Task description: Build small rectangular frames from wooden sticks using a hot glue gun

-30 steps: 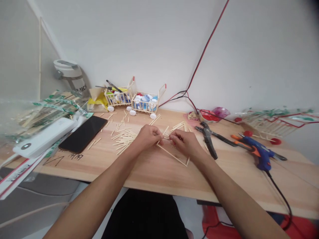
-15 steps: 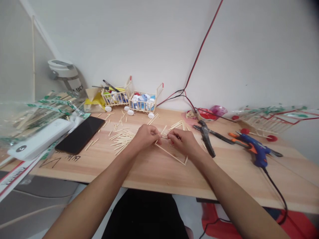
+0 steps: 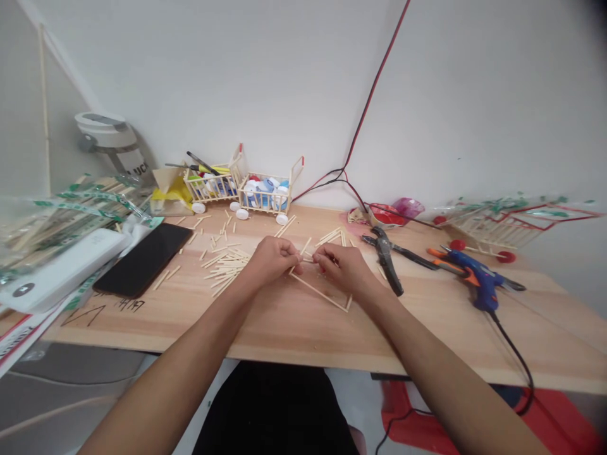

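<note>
At the left end of the counter (image 3: 294, 335), a clear plastic bag (image 3: 61, 212) of bundled wooden sticks is cut off by the edge of the view. A white power bank (image 3: 57, 270) lies in front of it, and a black smartphone (image 3: 142, 268) is placed just to its right. Along the back edge stand two small stick-built carts (image 3: 211, 186) (image 3: 263, 201), their loads of plastic bottle caps partly hidden by the rails. Loose short sticks (image 3: 222, 262) are scattered in front of the carts, just left of the hands.

Near the middle of the counter, the left hand (image 3: 272, 260) is closed in a pinch, and the right hand (image 3: 339, 268) is closed in the same way close beside it. Both are held against the angled frame of thin sticks (image 3: 320, 294), which lies beneath them. Its upper part is hidden by the fingers, so the exact sticks held cannot be made out.

Further right, a pair of pliers (image 3: 385, 260) lies open, and a blue-and-orange glue gun (image 3: 481, 278) rests near the right edge, its black cord (image 3: 509, 354) trailing over the front edge.
</note>
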A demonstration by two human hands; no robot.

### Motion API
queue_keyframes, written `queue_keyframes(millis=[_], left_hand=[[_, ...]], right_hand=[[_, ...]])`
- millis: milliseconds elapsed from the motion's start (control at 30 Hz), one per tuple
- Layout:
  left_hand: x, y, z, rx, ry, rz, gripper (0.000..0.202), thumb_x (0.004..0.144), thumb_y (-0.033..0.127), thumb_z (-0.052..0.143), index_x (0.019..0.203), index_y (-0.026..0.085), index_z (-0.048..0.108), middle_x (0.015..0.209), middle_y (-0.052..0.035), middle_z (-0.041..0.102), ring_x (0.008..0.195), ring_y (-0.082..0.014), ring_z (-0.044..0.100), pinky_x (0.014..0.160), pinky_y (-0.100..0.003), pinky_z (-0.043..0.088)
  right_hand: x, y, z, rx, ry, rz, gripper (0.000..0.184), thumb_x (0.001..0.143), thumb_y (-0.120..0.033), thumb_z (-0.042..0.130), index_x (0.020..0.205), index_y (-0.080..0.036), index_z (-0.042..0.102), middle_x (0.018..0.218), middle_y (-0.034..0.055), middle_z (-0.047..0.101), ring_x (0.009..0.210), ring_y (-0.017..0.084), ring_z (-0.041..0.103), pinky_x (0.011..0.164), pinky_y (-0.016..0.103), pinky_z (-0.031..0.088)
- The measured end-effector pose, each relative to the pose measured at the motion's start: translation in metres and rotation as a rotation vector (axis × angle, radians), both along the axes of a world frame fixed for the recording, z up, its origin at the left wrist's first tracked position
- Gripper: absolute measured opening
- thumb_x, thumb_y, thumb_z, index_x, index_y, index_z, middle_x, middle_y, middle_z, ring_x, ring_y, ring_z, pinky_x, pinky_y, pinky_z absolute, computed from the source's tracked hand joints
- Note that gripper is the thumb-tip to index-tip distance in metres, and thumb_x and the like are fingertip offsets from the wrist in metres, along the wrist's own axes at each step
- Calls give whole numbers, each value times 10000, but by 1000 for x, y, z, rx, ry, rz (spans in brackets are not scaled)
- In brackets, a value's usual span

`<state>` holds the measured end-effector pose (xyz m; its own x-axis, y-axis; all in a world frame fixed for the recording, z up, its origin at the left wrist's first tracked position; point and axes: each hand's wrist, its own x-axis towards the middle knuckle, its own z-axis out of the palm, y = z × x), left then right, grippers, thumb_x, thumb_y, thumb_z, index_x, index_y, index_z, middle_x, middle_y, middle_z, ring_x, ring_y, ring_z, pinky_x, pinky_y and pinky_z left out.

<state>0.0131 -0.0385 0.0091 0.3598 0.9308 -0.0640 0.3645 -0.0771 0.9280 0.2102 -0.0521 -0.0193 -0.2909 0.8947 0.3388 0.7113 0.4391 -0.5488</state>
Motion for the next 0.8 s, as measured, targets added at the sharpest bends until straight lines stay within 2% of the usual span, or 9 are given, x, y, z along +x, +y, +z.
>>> queue_keyframes(millis=[400, 800], left_hand=[[0, -1, 2, -16, -7, 1, 185, 685, 283, 623, 640, 104, 636, 576, -35, 664, 469, -81, 450, 466, -186, 297], [0, 0, 1, 2, 2, -12, 164, 691, 248, 619, 625, 99, 639, 559, -29, 648, 459, -73, 439, 456, -186, 290]], right_hand=[[1, 1, -2, 11, -6, 8, 183, 867, -221, 528, 698, -196, 596, 618, -35, 617, 577, 100, 512, 589, 214, 322], [1, 0, 0, 7, -11, 10, 195, 874, -244, 523, 696, -193, 584, 637, -24, 618, 594, 107, 516, 591, 221, 323]])
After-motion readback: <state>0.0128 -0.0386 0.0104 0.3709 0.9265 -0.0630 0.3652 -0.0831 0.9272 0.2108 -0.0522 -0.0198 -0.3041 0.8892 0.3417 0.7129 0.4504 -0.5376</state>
